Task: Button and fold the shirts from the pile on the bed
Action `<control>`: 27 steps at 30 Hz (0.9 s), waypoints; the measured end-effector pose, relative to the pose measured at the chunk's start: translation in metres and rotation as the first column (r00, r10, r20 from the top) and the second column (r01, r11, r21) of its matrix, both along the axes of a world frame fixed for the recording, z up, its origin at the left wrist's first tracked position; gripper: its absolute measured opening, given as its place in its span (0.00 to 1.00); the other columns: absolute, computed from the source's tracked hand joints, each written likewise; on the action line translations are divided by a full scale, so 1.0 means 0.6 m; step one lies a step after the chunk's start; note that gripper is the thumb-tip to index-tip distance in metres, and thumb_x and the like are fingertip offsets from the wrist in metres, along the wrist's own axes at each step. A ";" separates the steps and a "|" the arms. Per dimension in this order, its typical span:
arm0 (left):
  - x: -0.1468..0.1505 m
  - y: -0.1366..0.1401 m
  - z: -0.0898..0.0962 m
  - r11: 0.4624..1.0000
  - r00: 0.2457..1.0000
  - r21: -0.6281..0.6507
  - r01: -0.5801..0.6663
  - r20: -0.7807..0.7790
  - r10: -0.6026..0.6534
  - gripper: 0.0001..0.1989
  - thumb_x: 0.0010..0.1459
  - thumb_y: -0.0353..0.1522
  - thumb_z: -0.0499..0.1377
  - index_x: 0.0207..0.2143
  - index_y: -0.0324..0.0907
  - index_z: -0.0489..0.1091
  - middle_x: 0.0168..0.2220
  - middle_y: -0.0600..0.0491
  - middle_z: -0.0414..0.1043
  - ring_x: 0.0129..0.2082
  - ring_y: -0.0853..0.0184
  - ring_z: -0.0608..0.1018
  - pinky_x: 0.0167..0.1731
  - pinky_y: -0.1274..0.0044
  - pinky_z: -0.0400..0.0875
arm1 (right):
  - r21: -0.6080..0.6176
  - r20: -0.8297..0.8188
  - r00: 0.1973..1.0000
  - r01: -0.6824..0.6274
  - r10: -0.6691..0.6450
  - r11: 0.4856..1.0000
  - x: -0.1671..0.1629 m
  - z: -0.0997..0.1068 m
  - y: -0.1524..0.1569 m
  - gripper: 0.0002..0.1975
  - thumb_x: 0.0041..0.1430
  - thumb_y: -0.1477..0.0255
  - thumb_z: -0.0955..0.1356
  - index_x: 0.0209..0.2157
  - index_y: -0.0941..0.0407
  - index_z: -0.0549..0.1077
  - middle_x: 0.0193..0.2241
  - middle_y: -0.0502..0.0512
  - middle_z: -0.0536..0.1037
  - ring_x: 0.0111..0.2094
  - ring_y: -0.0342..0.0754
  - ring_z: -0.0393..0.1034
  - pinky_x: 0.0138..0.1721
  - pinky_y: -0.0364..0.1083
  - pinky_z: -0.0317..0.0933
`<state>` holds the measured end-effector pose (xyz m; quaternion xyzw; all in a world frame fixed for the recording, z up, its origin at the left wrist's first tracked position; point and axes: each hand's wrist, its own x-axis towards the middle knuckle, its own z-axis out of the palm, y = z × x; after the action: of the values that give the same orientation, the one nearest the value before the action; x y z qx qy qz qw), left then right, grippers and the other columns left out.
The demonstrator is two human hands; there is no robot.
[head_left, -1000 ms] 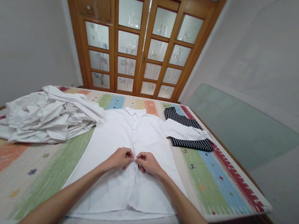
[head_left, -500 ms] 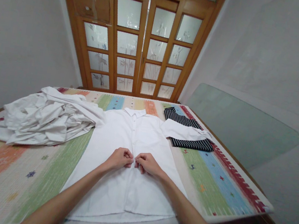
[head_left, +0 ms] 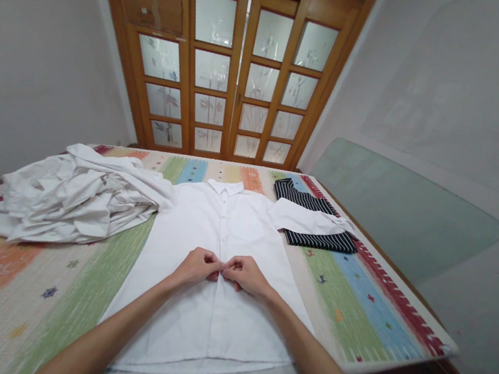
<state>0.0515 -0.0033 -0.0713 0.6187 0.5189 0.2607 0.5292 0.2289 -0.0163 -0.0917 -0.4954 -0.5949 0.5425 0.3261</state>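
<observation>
A white button-up shirt [head_left: 195, 229] lies face up and spread flat, its collar at the far end and its hem toward me. My left hand [head_left: 201, 266] pinches the front placket about midway down. Close against it, my right hand [head_left: 242, 274] pinches the same strip from the other side, and the fingertips of both hands meet. Any button between the fingers is hidden. Above my hands the placket lies together, with small buttons along it. The shirt's right-side sleeve stretches over a black-and-white striped garment [head_left: 321, 242].
A crumpled heap of white cloth [head_left: 81, 201] lies to the left, against the shirt's other sleeve. Beneath everything is a colourful striped cover [head_left: 88, 307]. A glass panel [head_left: 407, 206] leans at the right wall. Wooden doors [head_left: 238, 71] stand beyond the far edge.
My two hands have come together, closing the small gap between their fingertips at the placket. The shirt and the other garments lie as before.
</observation>
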 end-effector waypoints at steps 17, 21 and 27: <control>-0.001 -0.003 -0.027 0.999 0.999 0.032 -0.021 0.046 0.020 0.10 0.46 0.35 0.60 0.19 0.38 0.71 0.18 0.53 0.74 0.19 0.70 0.74 0.23 0.80 0.66 | -0.031 0.077 0.997 -0.025 0.027 0.999 -0.007 0.008 -0.007 0.05 0.51 0.71 0.65 0.26 0.58 0.70 0.16 0.44 0.73 0.09 0.36 0.55 0.10 0.36 0.42; -0.002 -0.001 -0.032 1.000 0.997 0.008 -0.003 0.075 0.003 0.10 0.46 0.36 0.61 0.20 0.38 0.71 0.18 0.53 0.74 0.20 0.70 0.76 0.23 0.80 0.68 | -0.005 0.122 0.992 -0.019 0.020 1.000 -0.009 0.007 -0.007 0.03 0.53 0.73 0.64 0.27 0.57 0.69 0.14 0.42 0.70 0.09 0.35 0.54 0.11 0.36 0.43; -0.009 -0.005 -0.020 0.991 0.995 0.092 0.095 -0.050 -0.091 0.04 0.46 0.31 0.58 0.23 0.39 0.69 0.19 0.56 0.72 0.18 0.71 0.75 0.20 0.81 0.65 | -0.032 0.162 0.987 0.002 0.003 0.999 -0.004 0.001 -0.001 0.04 0.52 0.74 0.63 0.27 0.57 0.69 0.14 0.42 0.69 0.09 0.37 0.54 0.12 0.38 0.45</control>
<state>0.0459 -0.0061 -0.0831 0.6722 0.4887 0.2457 0.4989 0.2264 -0.0169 -0.0912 -0.5428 -0.6109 0.5099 0.2687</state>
